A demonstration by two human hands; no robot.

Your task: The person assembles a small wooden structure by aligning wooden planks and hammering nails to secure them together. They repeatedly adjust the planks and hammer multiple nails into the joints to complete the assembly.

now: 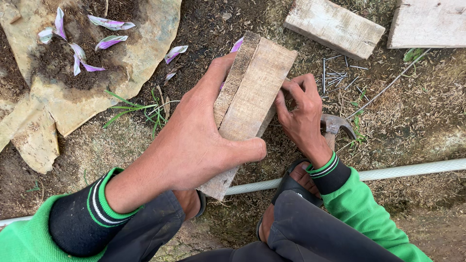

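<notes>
Our left hand [194,140] clamps 2 stacked wooden boards [250,104] on edge over the ground, while our right hand [301,114] pinches their far side; we should keep edges flush, fingers clear of the nails [335,75].

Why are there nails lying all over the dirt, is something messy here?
Yes. Loose nails lie scattered on the bare ground beside the wood blocks, not in a box. Torn purple-and-white petals are strewn on a flat stone. The left hand and right hand grip a rough plank.
</notes>
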